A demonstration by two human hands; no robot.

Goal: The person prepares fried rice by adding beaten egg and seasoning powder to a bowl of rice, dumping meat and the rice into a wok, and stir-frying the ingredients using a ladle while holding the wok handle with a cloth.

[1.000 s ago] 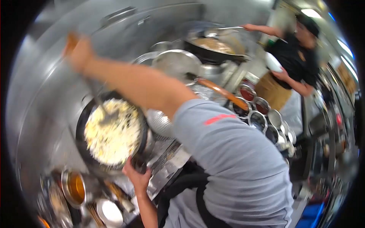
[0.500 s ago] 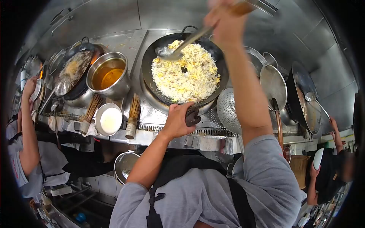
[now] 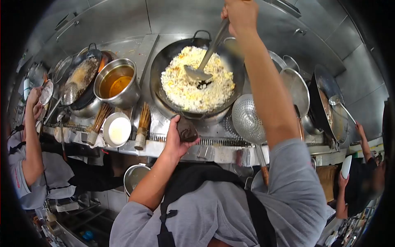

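A large black wok [image 3: 158, 88] holds rice mixed with yellow egg pieces [image 3: 181, 78]. My right hand [image 3: 240, 16] is closed round the upper handle of a metal ladle [image 3: 199, 74], whose bowl rests in the middle of the rice. At the wok's near edge, my left hand [image 3: 177, 138] grips a dark cloth [image 3: 188, 131] with the thumb on one side. Just right of the wok lies a perforated strainer [image 3: 249, 119] with a wooden handle.
Left of the wok are a pot of amber liquid [image 3: 100, 87], a white-filled bowl [image 3: 118, 131] and bamboo brushes [image 3: 143, 123]. Co-workers stand at both sides, each near another wok [image 3: 341, 119]. A round mesh strainer [image 3: 295, 88] is at the right.
The ladle has moved from the wok's left side into the middle of the rice. The wok has shifted slightly left, and my left hand has moved left and down with the dark cloth.
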